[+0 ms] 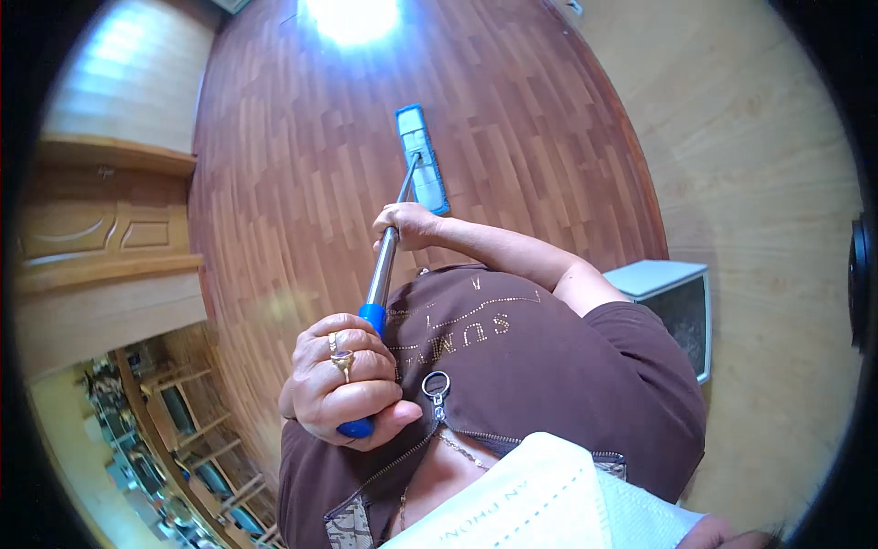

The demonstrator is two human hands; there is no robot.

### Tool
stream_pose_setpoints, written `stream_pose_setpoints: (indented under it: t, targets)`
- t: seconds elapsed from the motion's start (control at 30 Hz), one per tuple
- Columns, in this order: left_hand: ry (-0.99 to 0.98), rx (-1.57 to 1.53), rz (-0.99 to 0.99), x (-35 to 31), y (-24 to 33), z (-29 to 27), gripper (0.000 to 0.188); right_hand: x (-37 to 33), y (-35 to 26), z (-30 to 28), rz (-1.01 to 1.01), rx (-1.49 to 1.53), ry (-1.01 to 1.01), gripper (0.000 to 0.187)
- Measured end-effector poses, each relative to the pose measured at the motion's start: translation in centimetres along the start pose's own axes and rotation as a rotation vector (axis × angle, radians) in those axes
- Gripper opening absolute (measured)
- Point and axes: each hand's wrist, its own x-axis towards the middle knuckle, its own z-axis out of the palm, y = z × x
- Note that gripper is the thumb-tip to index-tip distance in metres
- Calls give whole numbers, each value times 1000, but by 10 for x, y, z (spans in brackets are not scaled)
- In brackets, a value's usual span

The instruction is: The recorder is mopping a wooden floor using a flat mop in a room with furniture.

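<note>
1. On my feed the surface is a reddish-brown wood-plank floor [302, 146], its boards varying from tan to dark red; a bright white-blue glare [352, 18] washes out the far end.
2. I see the light-blue rectangular mop head [422, 183] lying on that floor ahead of the wearer, its long side running roughly away from the body, with a silver metal pole [382, 265] rising from its middle toward the chest.
3. The left hand [340, 384], with gold rings, is wrapped around the blue plastic handle [372, 317] at the near end, fingers curled over the top and thumb on the inner side.
4. The right hand [409, 225] is closed around the pole farther along, nearer the mop head; the arm crosses in front of the brown short-sleeved top [567, 375].
5. Along my right runs a pale tan wall [759, 119], edged by a thin dark-red strip [643, 169] where it meets the boards. A white box-shaped cabinet with a dark front [651, 274] stands by it.
6. To my left I make out a brown wooden panelled door [91, 224] below a glossy pale surface [128, 82].
7. At lower left are wooden slatted frames [203, 421] and mixed clutter [119, 416], too small for me to identify.
</note>
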Motion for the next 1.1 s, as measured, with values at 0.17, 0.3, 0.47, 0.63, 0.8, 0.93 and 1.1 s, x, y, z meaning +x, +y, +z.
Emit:
stream_pose_setpoints:
  t: [0.17,0.3,0.47,0.63,0.8,0.93,1.1]
  targets:
    - [43,127,-21,-3,5,20,37,18,10,27,-127,24,-224,24]
    - [68,164,-39,-1,10,32,31,13,10,28,-195,43,-266,23]
    - [156,97,-22,7,12,29,33,3,9,1,-154,-13,-186,6]
    - [129,19,-9,29,-3,49,33,-30,38,-46,-53,-93,-50,11]
    - [-41,-91,-4,56,-37,71,28,-63,79,-95,42,-135,156,19]
    - [-122,-204,39,79,-64,80,24,-88,106,-122,118,-143,300,23]
    - [-228,-408,181,104,-101,75,25,-117,95,-150,336,-165,507,25]
